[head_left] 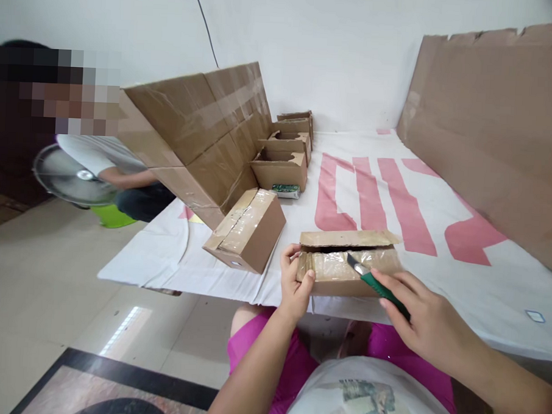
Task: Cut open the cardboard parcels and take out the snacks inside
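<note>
In front of me, near the table's front edge, lies a small cardboard box [341, 287] with clear tape over its top. One long flap [348, 237] stands partly raised, with a dark gap below it. My left hand [296, 278] grips the box's left end, thumb on the near side and fingers behind. In my right hand [420, 305] is a green utility knife [384, 291], its blade out and pointing left. The blade tip is over the taped top; whether it touches the tape I cannot tell.
A taped carton [247, 230] lies to the left, with a small green box [286, 191] behind it. Several open cardboard boxes [280, 170] line a tall cardboard wall [201, 136]. Another cardboard panel [490, 131] stands right. Beyond the left wall sits a person [90, 153] near a fan [71, 173].
</note>
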A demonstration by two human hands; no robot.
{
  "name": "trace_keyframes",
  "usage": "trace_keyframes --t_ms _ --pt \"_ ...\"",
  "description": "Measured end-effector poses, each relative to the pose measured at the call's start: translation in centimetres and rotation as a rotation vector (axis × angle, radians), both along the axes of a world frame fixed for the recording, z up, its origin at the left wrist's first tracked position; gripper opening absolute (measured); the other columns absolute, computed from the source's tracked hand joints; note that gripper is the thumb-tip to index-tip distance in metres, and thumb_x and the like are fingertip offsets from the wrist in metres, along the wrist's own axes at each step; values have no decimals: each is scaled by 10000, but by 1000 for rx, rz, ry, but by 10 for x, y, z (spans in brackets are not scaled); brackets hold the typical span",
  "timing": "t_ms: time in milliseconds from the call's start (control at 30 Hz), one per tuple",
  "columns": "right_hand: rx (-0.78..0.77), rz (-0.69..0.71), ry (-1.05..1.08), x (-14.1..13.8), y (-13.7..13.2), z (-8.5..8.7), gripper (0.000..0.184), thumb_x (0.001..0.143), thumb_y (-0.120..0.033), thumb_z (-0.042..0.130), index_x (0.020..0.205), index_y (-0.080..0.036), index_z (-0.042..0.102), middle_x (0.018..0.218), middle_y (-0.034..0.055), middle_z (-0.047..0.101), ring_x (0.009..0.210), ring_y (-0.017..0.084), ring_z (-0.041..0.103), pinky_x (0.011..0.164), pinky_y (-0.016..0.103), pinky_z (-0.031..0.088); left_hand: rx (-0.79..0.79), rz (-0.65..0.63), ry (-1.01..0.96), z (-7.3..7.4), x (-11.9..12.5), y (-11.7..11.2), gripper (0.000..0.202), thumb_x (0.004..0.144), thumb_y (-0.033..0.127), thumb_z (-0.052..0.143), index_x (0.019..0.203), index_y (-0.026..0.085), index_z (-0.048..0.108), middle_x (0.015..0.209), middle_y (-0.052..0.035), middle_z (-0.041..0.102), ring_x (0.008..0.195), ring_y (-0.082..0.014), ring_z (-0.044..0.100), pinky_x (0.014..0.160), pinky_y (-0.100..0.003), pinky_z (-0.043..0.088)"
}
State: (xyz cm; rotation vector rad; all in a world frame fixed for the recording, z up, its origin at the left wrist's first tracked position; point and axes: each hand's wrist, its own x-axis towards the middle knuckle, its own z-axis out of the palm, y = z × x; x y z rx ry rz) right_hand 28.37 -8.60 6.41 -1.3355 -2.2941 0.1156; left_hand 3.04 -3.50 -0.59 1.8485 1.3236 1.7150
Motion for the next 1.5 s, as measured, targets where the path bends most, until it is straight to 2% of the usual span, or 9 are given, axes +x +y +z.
trace_keyframes --t_ms 100,200,367,600,733,833,1000,1133,1500 --pt "26 -62 57 -5 8 2 440 970 -277 436 1406 -237 480 1086 74 648 869 183 690 709 308 586 -2 3 6 0 0 -2 353 927 476 509 1013 171 665 1221 -128 485 1159 -268 507 994 -432 441" --pt "9 -93 139 -1 17 6 443 955 -309 481 1395 -257 475 1191 72 653 1049 215 667 854 335 569 -13 18 4 -2 0 -2 356 927 474 507 1039 172 659 1239 -134 483 1182 -275 497 1001 -440 438" --pt "15 -224 165 0 31 13 669 812 -399 693 1404 -249 420 1281 84 652 1048 269 686 858 375 575 -11 12 -22 -4 1 0 332 926 451 510 1024 165 648 1239 -134 480 1186 -276 497 1012 -448 431" --pt "284 -18 -23 -33 56 7 583 884 -282 604 1417 -203 382 1196 99 699 961 244 713 769 355 584 6 -7 -11 -3 0 1 314 930 428 508 1047 168 641 1247 -131 474 1193 -272 494 1007 -434 428" --pt "363 -55 -111 -33 67 10 483 916 -211 510 1391 -171 433 1064 99 733 855 244 722 681 354 577 -12 -7 13 -3 -1 -1 337 933 454 490 1022 167 645 1252 -134 474 1190 -275 494 1002 -439 433" --pt "291 -99 -50 -18 58 20 485 932 -283 514 1404 -193 446 1113 100 720 914 256 717 718 370 589 -27 4 8 -4 -2 -2 362 931 475 488 1021 163 648 1255 -139 475 1180 -281 500 997 -448 440" --pt "-49 10 -32 22 18 39 510 962 -370 490 1460 -310 401 1333 48 636 1113 236 669 870 367 589 -27 9 -13 -4 0 -1 367 936 460 487 1070 160 649 1285 -148 474 1184 -286 511 987 -452 452" --pt "-231 51 -107 43 -5 37 501 966 -369 487 1462 -372 414 1308 21 657 1065 215 693 823 333 606 -18 -22 -26 -4 1 2 350 940 447 492 1082 167 646 1349 -151 461 1230 -290 501 1013 -452 440" --pt "-128 -24 -128 36 -6 3 526 980 -319 447 1500 -303 365 1035 52 701 760 184 707 668 321 592 -56 -52 9 0 -4 1 371 928 470 499 1099 179 654 1336 -139 467 1264 -301 478 1051 -475 420"
